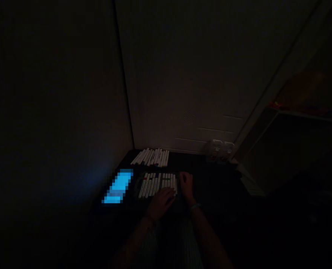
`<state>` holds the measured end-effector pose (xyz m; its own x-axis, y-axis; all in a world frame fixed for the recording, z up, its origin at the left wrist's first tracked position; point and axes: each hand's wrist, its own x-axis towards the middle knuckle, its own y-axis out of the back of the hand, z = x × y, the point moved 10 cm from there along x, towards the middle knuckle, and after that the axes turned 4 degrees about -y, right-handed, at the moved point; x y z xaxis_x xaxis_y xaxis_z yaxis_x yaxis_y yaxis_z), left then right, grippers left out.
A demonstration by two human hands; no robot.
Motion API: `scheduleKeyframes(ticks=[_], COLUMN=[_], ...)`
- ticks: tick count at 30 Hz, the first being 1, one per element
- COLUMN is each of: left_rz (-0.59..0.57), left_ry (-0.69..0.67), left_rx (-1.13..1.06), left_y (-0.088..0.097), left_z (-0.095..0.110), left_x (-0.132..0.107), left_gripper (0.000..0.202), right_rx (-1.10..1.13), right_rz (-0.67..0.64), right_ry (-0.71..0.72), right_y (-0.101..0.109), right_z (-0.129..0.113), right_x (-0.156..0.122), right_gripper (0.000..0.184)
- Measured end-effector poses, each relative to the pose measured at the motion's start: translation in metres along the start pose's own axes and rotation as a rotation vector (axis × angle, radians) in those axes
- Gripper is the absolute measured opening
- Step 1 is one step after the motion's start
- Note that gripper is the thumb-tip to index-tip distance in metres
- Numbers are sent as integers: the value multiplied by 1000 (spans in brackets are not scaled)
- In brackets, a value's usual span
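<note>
The feed is very dark, so I can only report what stands out. Both hands are on the near row of markers [157, 184], white barrels lying side by side in what looks like a shallow tray on the dark table [211, 175], just near of its middle.

The left hand [162, 203] lies palm down over the near ends of the barrels toward the right of the row. Its fingers look stretched out and close together, but I cannot tell whether they press on or pinch 1 of them. The right hand [187, 185] sits at the right end of the row with its fingers bent down over the last barrels. I cannot tell whether they are clamped on anything. A pale wristband [195, 206] shows on that wrist.

My reading is that the barrels lie parallel, with their coloured marks facing up, so each can be told apart at a glance.

A second row of markers [151, 157] lies farther off, apart from the first, against the wall [168, 93]. Left of the near row a glowing blue screen [118, 186] lies flat on the table. At the far right stand 2 small pale containers [220, 149], well apart from the hands, and a shelf unit [295, 149] lies beyond them.
</note>
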<state>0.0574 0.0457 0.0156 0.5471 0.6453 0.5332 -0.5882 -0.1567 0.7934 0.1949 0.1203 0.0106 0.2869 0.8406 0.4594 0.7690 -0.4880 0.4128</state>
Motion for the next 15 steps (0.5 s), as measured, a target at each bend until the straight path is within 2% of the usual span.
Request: scheduleKeyframes(ticks=[10,12,15], left_rz=[4,28,114], left_ry=[-15,35,185], left_rx=[13,31,88], left_y=[1,13,53], left_z=[4,-2,-31], left_x=[-1,2,15], left_gripper=[30,28,27], right_rx=[-9,3,28], right_rz=[13,22,16], right_ry=[-9,-14,-18], right_y=[-2,0,-1], right_z=[3,4,5], right_x=[0,0,0], right_gripper=[26,24,21])
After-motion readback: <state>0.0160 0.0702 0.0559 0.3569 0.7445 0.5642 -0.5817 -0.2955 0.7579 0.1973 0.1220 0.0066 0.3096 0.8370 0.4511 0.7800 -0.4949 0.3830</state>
